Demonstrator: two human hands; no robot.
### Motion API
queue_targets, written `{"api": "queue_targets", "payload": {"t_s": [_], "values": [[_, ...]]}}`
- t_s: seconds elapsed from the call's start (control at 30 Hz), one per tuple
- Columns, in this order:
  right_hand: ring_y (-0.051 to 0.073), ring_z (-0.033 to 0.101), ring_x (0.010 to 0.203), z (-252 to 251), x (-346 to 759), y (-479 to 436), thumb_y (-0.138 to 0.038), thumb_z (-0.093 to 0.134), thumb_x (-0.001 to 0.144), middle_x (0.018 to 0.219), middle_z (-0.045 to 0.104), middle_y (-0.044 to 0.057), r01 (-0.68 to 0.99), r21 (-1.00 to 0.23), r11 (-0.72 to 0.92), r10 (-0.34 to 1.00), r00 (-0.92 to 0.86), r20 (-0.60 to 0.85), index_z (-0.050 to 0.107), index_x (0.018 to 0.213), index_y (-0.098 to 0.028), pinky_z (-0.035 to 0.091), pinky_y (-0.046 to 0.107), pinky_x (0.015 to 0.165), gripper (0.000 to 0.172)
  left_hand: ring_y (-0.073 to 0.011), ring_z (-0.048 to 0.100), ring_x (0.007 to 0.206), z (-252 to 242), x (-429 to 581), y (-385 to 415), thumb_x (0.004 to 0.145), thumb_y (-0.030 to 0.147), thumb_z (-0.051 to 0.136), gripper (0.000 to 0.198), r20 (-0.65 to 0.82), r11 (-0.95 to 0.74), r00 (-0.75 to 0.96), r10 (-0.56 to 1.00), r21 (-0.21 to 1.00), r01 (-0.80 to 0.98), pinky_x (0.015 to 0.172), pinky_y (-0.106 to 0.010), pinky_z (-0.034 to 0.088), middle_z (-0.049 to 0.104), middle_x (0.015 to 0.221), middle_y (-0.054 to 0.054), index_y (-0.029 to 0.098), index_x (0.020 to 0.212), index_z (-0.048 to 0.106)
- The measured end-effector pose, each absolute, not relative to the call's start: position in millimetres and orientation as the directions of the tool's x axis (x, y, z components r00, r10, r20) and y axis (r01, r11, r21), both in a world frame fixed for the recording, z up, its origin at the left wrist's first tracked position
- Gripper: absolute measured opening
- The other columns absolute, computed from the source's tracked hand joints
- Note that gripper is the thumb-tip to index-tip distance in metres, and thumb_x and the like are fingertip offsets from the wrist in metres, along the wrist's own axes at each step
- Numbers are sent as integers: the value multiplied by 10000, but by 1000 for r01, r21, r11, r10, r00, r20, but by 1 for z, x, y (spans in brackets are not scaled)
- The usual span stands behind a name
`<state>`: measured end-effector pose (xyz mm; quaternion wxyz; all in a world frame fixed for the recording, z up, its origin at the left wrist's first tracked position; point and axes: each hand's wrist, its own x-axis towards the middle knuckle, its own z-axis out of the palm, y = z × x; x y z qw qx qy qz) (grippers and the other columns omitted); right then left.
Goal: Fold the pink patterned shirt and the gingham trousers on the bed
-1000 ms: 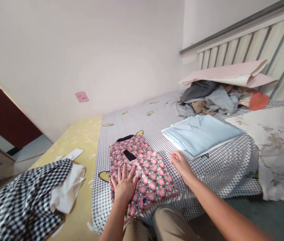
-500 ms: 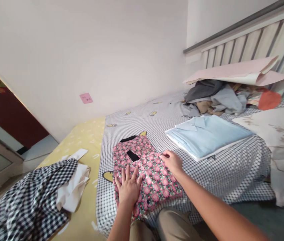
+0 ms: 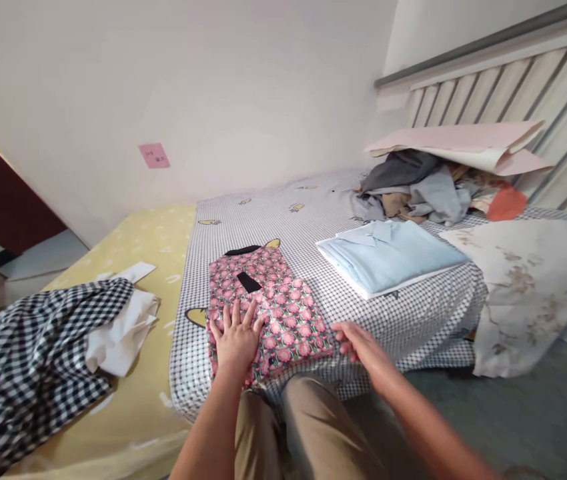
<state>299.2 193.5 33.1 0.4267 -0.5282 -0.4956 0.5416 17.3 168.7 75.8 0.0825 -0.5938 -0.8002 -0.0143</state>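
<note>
A folded pink floral garment (image 3: 283, 300) with a black collar and black patch lies on the checked bedsheet (image 3: 313, 220) near the bed's front edge. My left hand (image 3: 235, 337) lies flat on its near left part, fingers spread. At the garment's near right corner is my right hand (image 3: 358, 343), fingers loosely extended, holding nothing. My knees in tan trousers (image 3: 308, 427) are just below the bed edge.
A folded light blue shirt (image 3: 388, 257) lies to the right. Behind it sits a heap of clothes (image 3: 413, 190) under pink paper sheets (image 3: 463, 143). A floral cloth (image 3: 518, 280) drapes over the right edge. At left, a black-and-white checked cloth (image 3: 28, 360) and white fabric (image 3: 123, 330) rest on a yellow mattress (image 3: 138, 247).
My right hand left the garment's upper right edge and came down to its near right corner. The left hand stayed flat on the garment. The camera tilted down.
</note>
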Motion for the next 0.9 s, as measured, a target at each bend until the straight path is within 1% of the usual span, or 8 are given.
{"api": "queue_targets", "payload": {"t_s": [0.07, 0.17, 0.37, 0.5, 0.63, 0.73, 0.83, 0.9], "values": [[170, 570, 654, 21, 299, 176, -695, 605, 771, 837, 641, 36, 46, -978, -202, 969, -132, -207, 715, 893, -240, 379, 260, 499, 483, -369, 249, 1554, 77, 20, 168, 1017, 592, 299, 587, 145, 308, -296, 944, -73, 948, 1195, -727, 204, 295, 1688, -80, 395, 1568, 329], [176, 542, 667, 13, 293, 164, -663, 653, 755, 784, 607, 10, 19, -979, -203, 963, -177, -203, 681, 905, -257, 381, 259, 516, 434, -372, 258, 1550, 79, 22, 166, 1019, 579, 308, 586, 155, 309, -296, 943, -72, 948, 1197, -730, 197, 311, 1681, -89, 372, 1566, 345], [132, 492, 610, 29, 288, 163, -586, 720, 698, 887, 632, -2, 32, -992, -123, 970, -206, -127, 672, 1121, -262, 364, 262, 524, 535, -379, 280, 1540, 77, 22, 165, 1018, 575, 317, 589, 184, 309, -292, 938, -67, 949, 1196, -735, 190, 326, 1676, -93, 352, 1560, 373], [150, 575, 593, 35, 281, 160, -598, 716, 711, 749, 622, -33, 90, -989, -119, 926, -350, -143, 632, 1205, -257, 414, 274, 543, 605, -378, 281, 1540, 78, 24, 165, 1020, 570, 312, 586, 187, 313, -298, 936, -57, 948, 1196, -732, 195, 335, 1671, -93, 346, 1557, 385], [199, 668, 541, 28, 267, 157, -697, 627, 779, 645, 626, -66, 102, -969, -224, 836, -491, -245, 470, 1341, -266, 394, 257, 462, 726, -376, 293, 1536, 78, 25, 163, 1023, 564, 318, 579, 201, 317, -299, 933, -63, 946, 1196, -730, 202, 355, 1661, -97, 341, 1552, 395], [224, 697, 567, 27, 260, 161, -815, 555, 758, 629, 656, -33, 64, -958, -281, 864, -418, -281, 537, 1126, -254, 422, 271, 473, 671, -374, 291, 1537, 79, 25, 163, 1023, 558, 330, 567, 204, 314, -298, 932, -51, 948, 1200, -729, 193, 348, 1665, -91, 352, 1546, 402], [212, 671, 542, 36, 260, 167, -871, 495, 742, 593, 650, -5, 114, -972, -207, 922, -311, -233, 535, 823, -259, 460, 298, 514, 619, -377, 281, 1540, 78, 25, 164, 1022, 560, 332, 572, 195, 317, -306, 932, -31, 948, 1206, -727, 184, 337, 1669, -84, 354, 1552, 389], [198, 630, 494, 44, 262, 170, -872, 444, 765, 537, 614, -12, 207, -971, -120, 945, -276, -176, 513, 727, -268, 467, 309, 518, 608, -378, 277, 1542, 77, 25, 164, 1023, 564, 320, 578, 189, 319, -310, 932, -19, 948, 1207, -727, 181, 332, 1671, -84, 353, 1558, 378]]}}
